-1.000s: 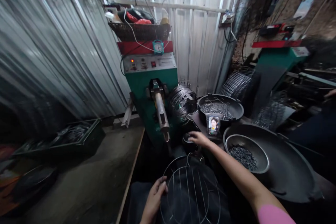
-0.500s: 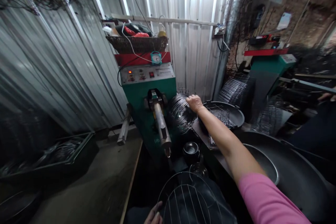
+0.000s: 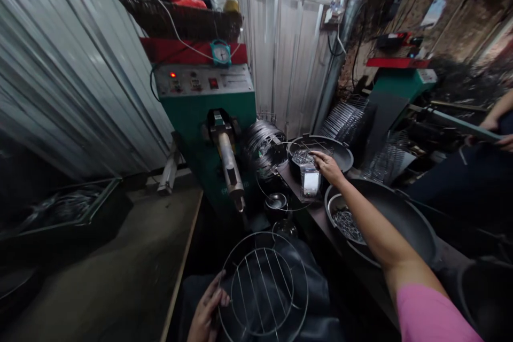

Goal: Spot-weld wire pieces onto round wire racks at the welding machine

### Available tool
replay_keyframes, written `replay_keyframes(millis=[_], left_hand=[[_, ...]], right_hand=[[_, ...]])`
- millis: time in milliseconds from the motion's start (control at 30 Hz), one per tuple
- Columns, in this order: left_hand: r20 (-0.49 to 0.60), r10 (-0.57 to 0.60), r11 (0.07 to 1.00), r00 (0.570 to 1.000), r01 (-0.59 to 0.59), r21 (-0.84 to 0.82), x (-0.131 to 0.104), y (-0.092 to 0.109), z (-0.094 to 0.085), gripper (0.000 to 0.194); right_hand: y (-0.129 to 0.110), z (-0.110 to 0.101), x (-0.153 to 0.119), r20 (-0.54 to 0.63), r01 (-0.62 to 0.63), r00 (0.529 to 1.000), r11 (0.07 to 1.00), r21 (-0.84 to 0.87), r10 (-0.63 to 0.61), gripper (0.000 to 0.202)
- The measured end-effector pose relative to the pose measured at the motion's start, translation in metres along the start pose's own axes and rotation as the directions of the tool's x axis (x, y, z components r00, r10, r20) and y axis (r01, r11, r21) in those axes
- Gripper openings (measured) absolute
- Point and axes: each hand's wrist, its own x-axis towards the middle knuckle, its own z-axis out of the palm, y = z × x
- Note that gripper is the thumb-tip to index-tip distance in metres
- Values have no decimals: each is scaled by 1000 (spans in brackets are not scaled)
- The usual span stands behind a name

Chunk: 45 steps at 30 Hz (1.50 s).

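Note:
My left hand (image 3: 208, 304) grips the left rim of a round wire rack (image 3: 262, 291), two rings joined by several parallel bars, which lies over dark cloth on my lap. My right hand (image 3: 328, 166) is stretched forward, its fingers closed on the edge of a thin wire ring (image 3: 259, 187). That ring hangs in front of a bundle of wire rings (image 3: 262, 141) beside the green machine (image 3: 208, 104). Behind my right fingertips stands a dark pan (image 3: 342, 157) with small wire pieces in it.
The machine's metal arm (image 3: 230, 163) points toward me. To the right are a large black pan (image 3: 409, 224), a bowl of small metal pieces (image 3: 347, 224) and another person's hands (image 3: 495, 131). A small metal cup (image 3: 276, 201) sits below the ring. A bin (image 3: 94, 214) stands left.
My right hand has moved from the wire bundle toward the right and now has a ring in it. My left hand and the rack are higher in view. The camera view has shifted.

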Motion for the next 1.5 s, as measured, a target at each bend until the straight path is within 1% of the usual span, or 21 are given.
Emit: replay_keyframes(millis=[67,133,233,333,400,467,533,633,733,800,933,1000,1033,1067,1100,1133,1233,1300,1333,1400,1500], left_hand=[[-10,-20,1000,1000,20,14,-7,6,5,56],[-5,-20,1000,1000,20,16,-11,10,9,55],[1,-3,999,1000,3,36,-14,13,15,54],[-7,19,998,1000,-19,60,-16,14,19,55],[-19,20,998,1000,-19,56,-17,15,21,56],[-33,9,999,999,-7,42,-19,16,22,59],[-40,2,999,999,0,37,-20,17,23,60],[-38,10,999,999,-8,48,-21,17,23,59],[-29,1,999,1000,1,52,-20,17,22,58],[-31,-3,999,1000,4,40,-21,16,22,59],[-62,-12,1000,998,12,4,-21,11,19,58],[-84,-17,1000,996,16,-11,-21,9,19,56],[-90,-14,1000,996,12,-18,-21,8,19,55],[-93,-9,1000,996,7,-22,-21,8,20,54],[-90,-8,1000,996,5,-23,-21,8,21,54],[-87,-4,1000,996,2,-23,-22,8,22,53],[-75,0,1000,997,-2,-15,-24,10,27,52],[-66,0,1000,998,-1,-9,-27,11,29,53],[-63,0,1000,998,-1,-8,-29,12,30,54],[-62,6,1000,998,-7,-13,-33,12,31,54],[-57,-3,998,998,-1,-56,-36,15,34,53]], right_hand=[[10,-2,-23,-21,-105,994,989,105,108,40],[13,-4,-38,-56,-122,989,978,167,134,40],[5,-5,-51,-76,-21,997,991,135,32,36],[-12,-3,-67,39,175,984,984,-13,-175,30],[-21,1,-88,209,360,920,925,-118,-332,27],[-23,6,-117,366,537,818,817,-209,-443,28],[-19,10,-147,445,644,744,710,-284,-498,30],[-8,9,-182,461,701,704,635,-324,-541,31],[0,5,-194,522,740,656,598,-307,-545,32],[3,1,-196,642,792,569,555,-256,-515,32],[1,-8,-205,834,878,342,464,-119,-434,31],[-3,-12,-214,863,898,271,434,-67,-427,31],[-5,-13,-217,866,902,254,429,-51,-431,32],[-7,-13,-220,858,901,256,432,-45,-446,32],[-8,-13,-221,836,893,285,447,-54,-468,32],[-9,-14,-220,795,877,346,473,-85,-498,32],[-13,-18,-206,547,761,631,573,-302,-550,32],[-20,-27,-189,358,645,763,602,-471,-538,32],[-26,-33,-181,281,596,795,600,-534,-538,31],[-42,-45,-167,140,525,812,603,-600,-567,30],[-66,-46,-156,-80,414,832,709,-571,-550,28]])
